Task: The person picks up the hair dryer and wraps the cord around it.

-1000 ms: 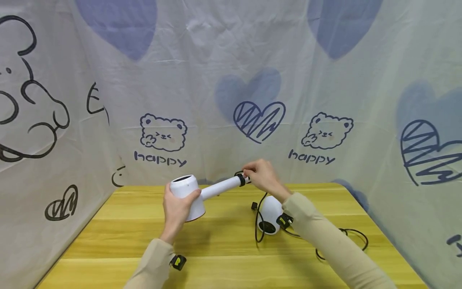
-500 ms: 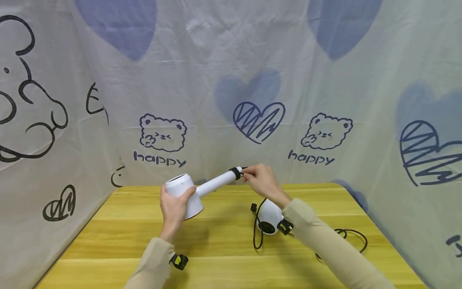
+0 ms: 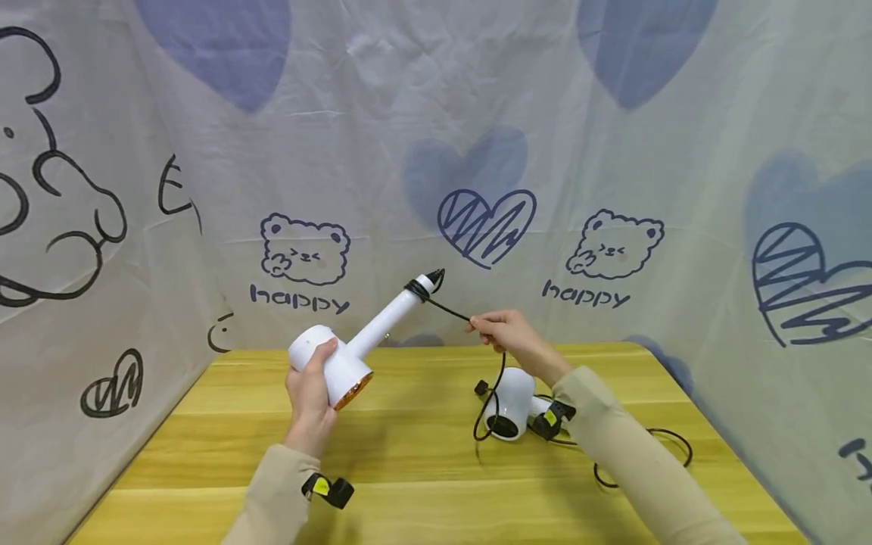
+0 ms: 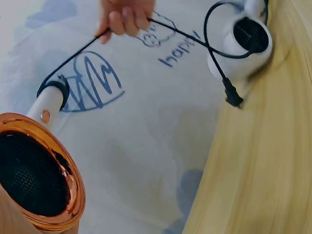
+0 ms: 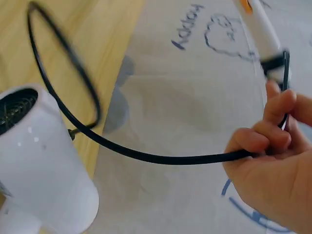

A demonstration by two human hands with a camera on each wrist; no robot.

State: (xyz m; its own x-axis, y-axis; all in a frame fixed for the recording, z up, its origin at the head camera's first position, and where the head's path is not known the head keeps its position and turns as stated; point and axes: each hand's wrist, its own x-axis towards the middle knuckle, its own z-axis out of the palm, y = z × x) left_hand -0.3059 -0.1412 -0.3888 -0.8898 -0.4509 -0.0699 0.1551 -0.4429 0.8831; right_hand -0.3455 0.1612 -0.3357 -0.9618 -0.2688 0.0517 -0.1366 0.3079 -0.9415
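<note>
Left hand (image 3: 308,395): fingers curled round the barrel of the first hair dryer (image 3: 343,369), a white unit held above the tabletop (image 3: 409,484), thumb along the upper side. Grip closed on the barrel. In the head view the unit's handle points to 1 o'clock and its copper-coloured rim (image 3: 354,390) faces about 5 o'clock — the left wrist view shows dark mesh inside that rim.

Right hand (image 3: 511,337): at 2 o'clock from the left hand, fingers bent and pinching the black power cord (image 3: 450,309). Several turns of this cord are wrapped round the handle near its tip. The length between handle and fingers runs nearly straight; past the fingers the cord drops in a loop to its plug (image 3: 481,387).

Second hair dryer (image 3: 515,387): also white, resting on the tabletop at 6 o'clock from the right hand — its handle, towards 3 o'clock, partly covered by the right wrist camera (image 3: 553,418). The plug hangs near this unit at 10 o'clock.
</note>
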